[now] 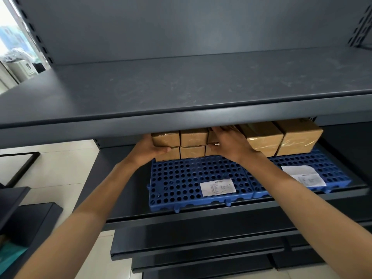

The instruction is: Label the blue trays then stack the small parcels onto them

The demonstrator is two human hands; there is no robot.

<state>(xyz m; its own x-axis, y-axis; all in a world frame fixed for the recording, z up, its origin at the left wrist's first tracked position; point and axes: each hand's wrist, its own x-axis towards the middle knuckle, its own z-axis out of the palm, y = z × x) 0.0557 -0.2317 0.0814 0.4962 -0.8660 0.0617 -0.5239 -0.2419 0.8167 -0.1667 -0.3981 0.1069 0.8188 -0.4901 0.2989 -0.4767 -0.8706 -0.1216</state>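
Two perforated blue trays lie side by side on the middle shelf: the left tray (181, 178) and the right tray (330, 170). Each carries a white label, the left label (218, 187) and the right label (304, 176). Small brown parcels (193, 144) are stacked two high at the back of the left tray. Two larger parcels (281, 137) stand to their right. My left hand (148, 150) grips the left end of the small stack. My right hand (229, 143) presses on the parcels at the stack's right end. The upper shelf hides the parcels' tops.
A dark grey upper shelf (181, 93) overhangs the parcels, leaving a narrow gap. Lower shelves (201, 248) step out below. Dark panels (30, 222) lean at the left on a tiled floor (60, 174). A window (12, 37) shows at the top left.
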